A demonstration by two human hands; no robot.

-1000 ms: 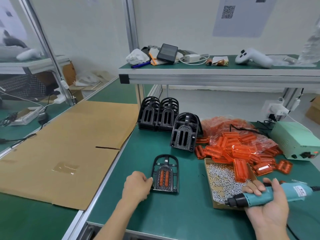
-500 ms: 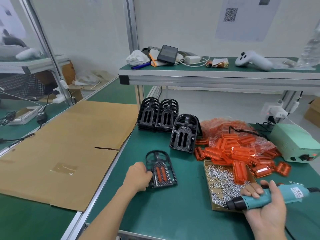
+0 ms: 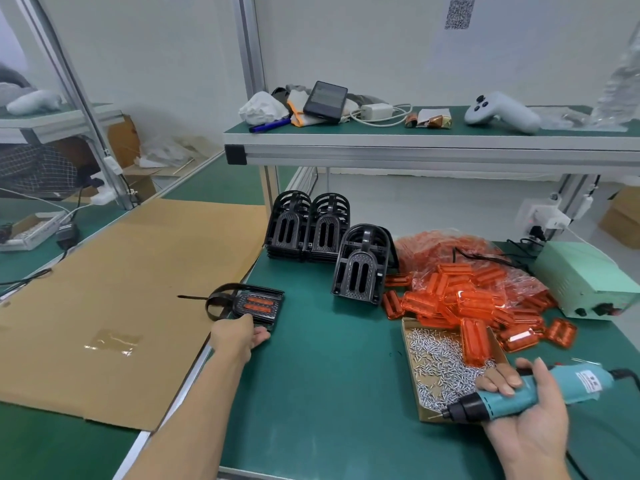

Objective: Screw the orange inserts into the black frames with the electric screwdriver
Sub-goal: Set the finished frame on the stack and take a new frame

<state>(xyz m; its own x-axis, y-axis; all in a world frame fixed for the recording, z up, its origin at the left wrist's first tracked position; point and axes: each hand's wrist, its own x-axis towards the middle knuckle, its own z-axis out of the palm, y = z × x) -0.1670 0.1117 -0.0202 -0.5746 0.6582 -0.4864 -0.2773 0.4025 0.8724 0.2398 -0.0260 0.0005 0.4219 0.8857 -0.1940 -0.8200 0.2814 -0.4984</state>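
Cardboard tray (image 3: 412,327) holds silver screws (image 3: 436,368); left hand (image 3: 239,336) grips ribbed black frame (image 3: 258,304), right hand (image 3: 526,427) grips teal screwdriver (image 3: 530,393)

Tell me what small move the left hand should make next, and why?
Probably let go of the frame at the table's left edge. It already holds an orange insert, and the left hand lies on its near edge while the right hand holds the screwdriver idle over the screws.

Screw box (image 3: 412,377) before insert pile (image 3: 460,296)
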